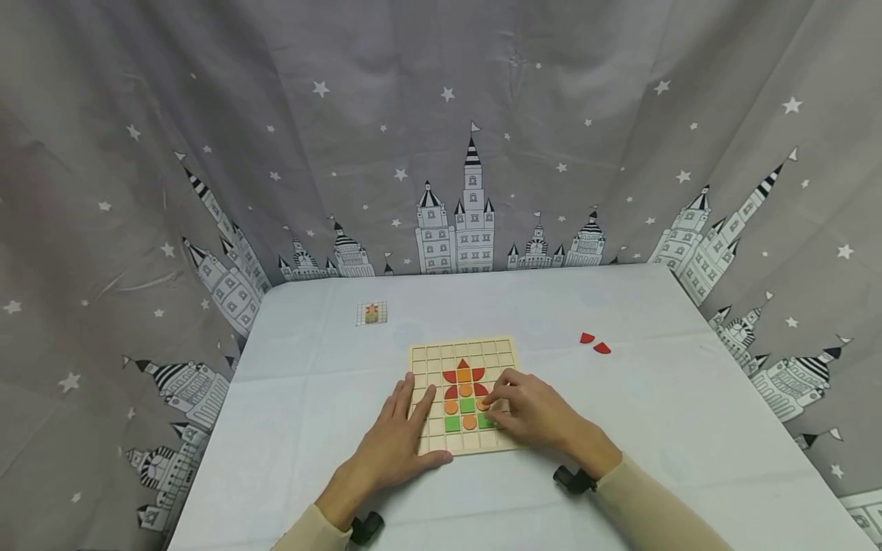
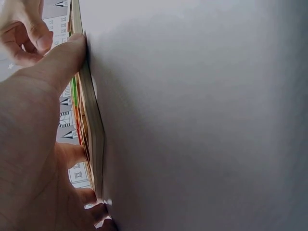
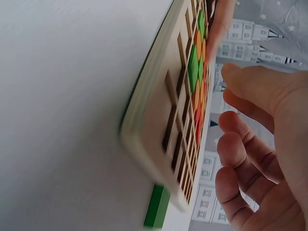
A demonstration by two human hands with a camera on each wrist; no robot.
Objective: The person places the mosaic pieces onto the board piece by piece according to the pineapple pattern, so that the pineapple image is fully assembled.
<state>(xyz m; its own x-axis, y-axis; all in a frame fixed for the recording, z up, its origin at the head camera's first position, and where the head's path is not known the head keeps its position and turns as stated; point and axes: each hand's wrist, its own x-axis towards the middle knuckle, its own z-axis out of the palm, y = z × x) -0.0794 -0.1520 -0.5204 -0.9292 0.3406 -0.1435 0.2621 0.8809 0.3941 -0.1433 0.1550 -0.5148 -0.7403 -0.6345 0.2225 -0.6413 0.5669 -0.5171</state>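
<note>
A square wooden grid board (image 1: 429, 357) lies on the white table, with red, orange and green pieces set in its cells. My left hand (image 1: 391, 444) rests at its left side, fingers spread over the edge and thumb at the front corner. My right hand (image 1: 534, 409) hovers over the board's right part, thumb and forefinger beside an orange disc (image 1: 481, 404) and a green square (image 1: 485, 421). In the right wrist view the right hand's (image 3: 260, 139) fingers are loosely bent with nothing between them. Higher up sit an orange square (image 1: 464, 375) and a red triangle (image 1: 463, 364).
A small card (image 1: 372, 313) with a coloured grid picture lies at the back left. Two red quarter-circle pieces, one nearer (image 1: 602, 348), lie right of the board. A green block (image 3: 157, 207) lies beside the board's edge in the right wrist view. A grey castle-print curtain (image 1: 386, 138) hangs behind.
</note>
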